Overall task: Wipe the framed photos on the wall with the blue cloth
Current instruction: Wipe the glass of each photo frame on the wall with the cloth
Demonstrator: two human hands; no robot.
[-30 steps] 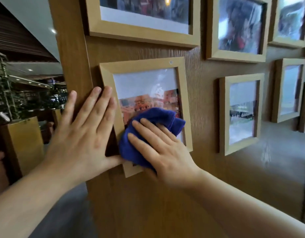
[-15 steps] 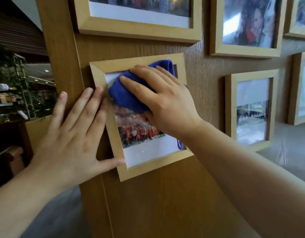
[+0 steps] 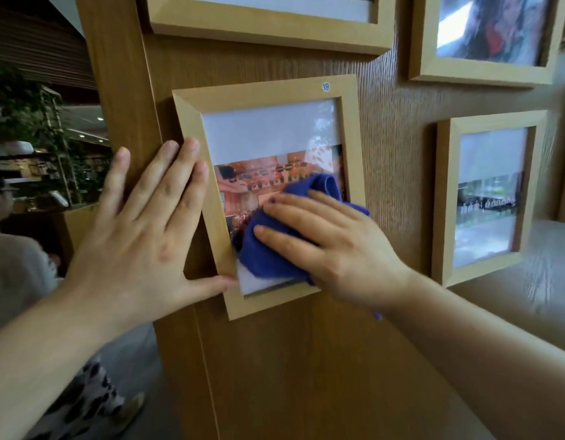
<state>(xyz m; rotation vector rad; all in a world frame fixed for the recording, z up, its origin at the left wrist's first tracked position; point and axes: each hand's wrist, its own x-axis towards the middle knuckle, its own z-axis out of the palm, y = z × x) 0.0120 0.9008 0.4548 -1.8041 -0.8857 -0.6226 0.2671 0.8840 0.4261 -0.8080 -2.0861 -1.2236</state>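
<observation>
A light wooden framed photo [image 3: 262, 100] with a small "19" sticker hangs on the wooden wall. My right hand [image 3: 332, 249] presses the bunched blue cloth [image 3: 265, 249] flat against the lower right of its glass. The cloth hides the bottom of the picture. My left hand [image 3: 141, 230] lies flat with fingers spread on the wall and the frame's left edge, thumb at its lower left corner.
More wooden frames hang around: one above [image 3: 268, 30], one at the upper right [image 3: 484, 68], one to the right [image 3: 487, 198]. The wall's left edge [image 3: 116, 90] ends at an open hall, where a person [image 3: 17, 265] stands at the lower left.
My right hand has swept the cloth down from the frame's top to its lower right. The left hand stays braced on the frame's left side. A person has come into view at the left.
</observation>
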